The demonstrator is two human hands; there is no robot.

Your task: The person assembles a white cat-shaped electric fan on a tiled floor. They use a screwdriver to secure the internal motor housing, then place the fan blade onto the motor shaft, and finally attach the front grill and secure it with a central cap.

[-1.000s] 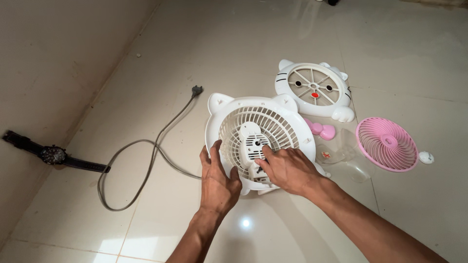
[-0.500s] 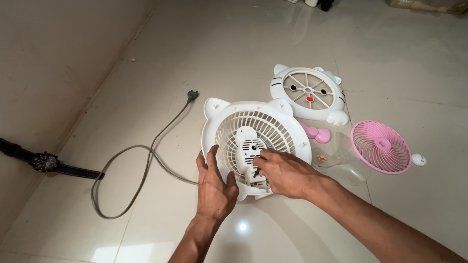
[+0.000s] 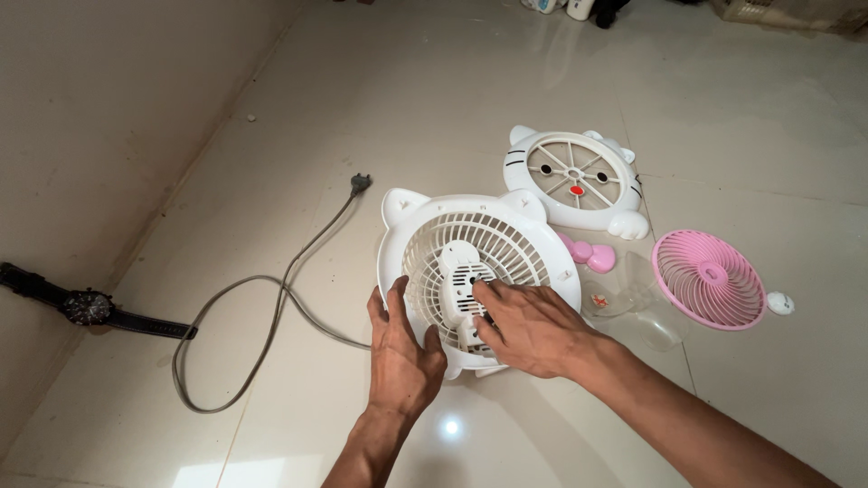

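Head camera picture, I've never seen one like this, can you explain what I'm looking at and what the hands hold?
The camera sits on a person's head and looks down at their own two bare hands over a tiled floor. The left hand grips the rim of a white fan housing; the right hand rests on its middle part. A grey cord runs off to the left. Nearby lie a white cat-face grille, a pink blade, a pink bow, a clear piece and a black watch.

Cord crowds left; fan parts right.
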